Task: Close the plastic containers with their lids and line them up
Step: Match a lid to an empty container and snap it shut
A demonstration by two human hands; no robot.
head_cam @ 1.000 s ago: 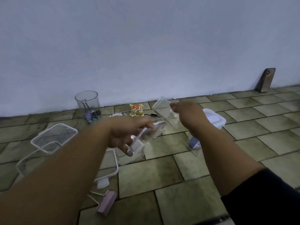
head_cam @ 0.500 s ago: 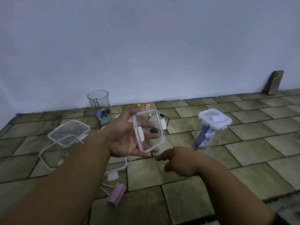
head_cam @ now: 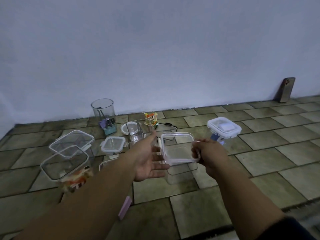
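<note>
At the left of the frame I see two tall clear containers [head_cam: 65, 163]: the nearer one holds something orange and white and has no lid on it, while the one behind carries a lid [head_cam: 71, 142] lying tilted on top, so I judge it not yet pressed home. Toward the middle a small square lid [head_cam: 113, 144] lies flat on the tiled floor [head_cam: 190, 213], with an open clear tub [head_cam: 138, 131] behind it; these look like pieces waiting to be paired.

My left hand [head_cam: 149, 160] sits at centre frame, palm up and fingers spread, gripping nothing; its fingertips reach to the near edge of the clear lid [head_cam: 178, 148], whether touching I cannot tell; I read it as there to steady. My right hand [head_cam: 209, 153], just right of centre, has its fingers curled round that lid's right edge, holding it level above an open square container [head_cam: 180, 172] on the floor. That alignment suggests a lid about to be seated.

Further right stands a container already closed with a white lid [head_cam: 224, 127], set apart as if starting the line.
</note>
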